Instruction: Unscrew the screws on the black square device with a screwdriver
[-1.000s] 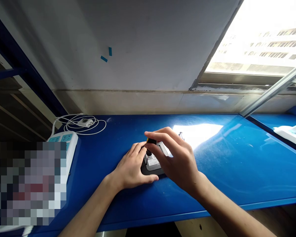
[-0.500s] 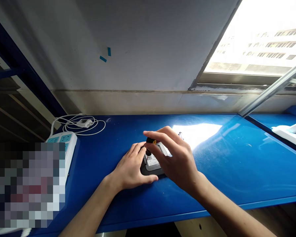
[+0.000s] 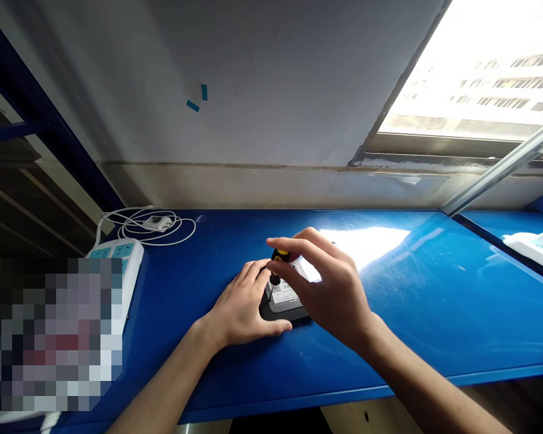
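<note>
My right hand pinches the yellow-and-black handle of a small screwdriver between thumb and fingers. The shaft points down, slightly tilted, to the left side of a black device. Its tip is too small to tell whether it sits in a screw. On the device's upper face is a grey panel with a white label bearing a QR code. My left hand is wrapped round the left edge of the device, thumb along the near side, holding it on the blue table. My right hand hides the device's right part.
A white power strip lies at the left, partly behind a pixelated patch. Behind it are a coiled white cable and a white charger. A metal post rises at the right, with a white object beyond it.
The screwdriver handle has turned and tilted a little, showing more yellow. My right hand has shifted slightly right. My left hand keeps its hold on the device, and the whole view has moved slightly.
</note>
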### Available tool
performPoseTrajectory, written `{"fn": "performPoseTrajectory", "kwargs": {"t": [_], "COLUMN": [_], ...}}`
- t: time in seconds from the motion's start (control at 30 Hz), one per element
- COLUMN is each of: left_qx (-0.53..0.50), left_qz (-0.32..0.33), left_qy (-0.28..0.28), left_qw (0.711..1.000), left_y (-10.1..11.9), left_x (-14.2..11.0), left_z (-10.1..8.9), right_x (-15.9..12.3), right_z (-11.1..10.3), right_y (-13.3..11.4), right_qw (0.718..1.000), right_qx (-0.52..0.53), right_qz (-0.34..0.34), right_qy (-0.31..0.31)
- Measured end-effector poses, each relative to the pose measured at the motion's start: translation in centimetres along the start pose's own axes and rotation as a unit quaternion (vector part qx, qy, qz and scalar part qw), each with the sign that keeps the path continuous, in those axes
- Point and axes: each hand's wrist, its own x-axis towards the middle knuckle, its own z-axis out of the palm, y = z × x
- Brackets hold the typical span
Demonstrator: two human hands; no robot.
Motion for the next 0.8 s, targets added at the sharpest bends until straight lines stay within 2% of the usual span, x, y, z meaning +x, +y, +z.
{"fn": "performPoseTrajectory", "kwargs": {"t": [0.13, 0.27, 0.47, 0.7, 0.8], "left_qx": [-0.007, 0.005, 0.007, -0.018, -0.02], "left_qz": [0.004, 0.011, 0.0, -0.012, -0.011], "left_qy": [-0.001, -0.001, -0.013, -0.014, -0.011], "left_qw": [1.0, 1.0, 1.0, 1.0, 1.0], "left_y": [0.2, 0.4, 0.5, 0.3, 0.2], "left_x": [0.0, 0.1, 0.1, 0.0, -0.1], "left_z": [-0.2, -0.2, -0.3, -0.4, -0.2], "right_x": [-0.1, -0.9, -1.3, -0.5, -0.6], "right_z": [0.3, 0.5, 0.5, 1.0, 0.8], "right_y": [0.0, -0.1, 0.0, 0.4, 0.3], "right_qw": [0.999, 0.999, 0.999, 0.999, 0.998], "right_qx": [-0.027, 0.0, 0.013, -0.011, -0.015], "right_qz": [-0.016, -0.043, -0.028, -0.004, -0.011], "right_qy": [0.01, -0.003, -0.013, 0.047, 0.052]}}
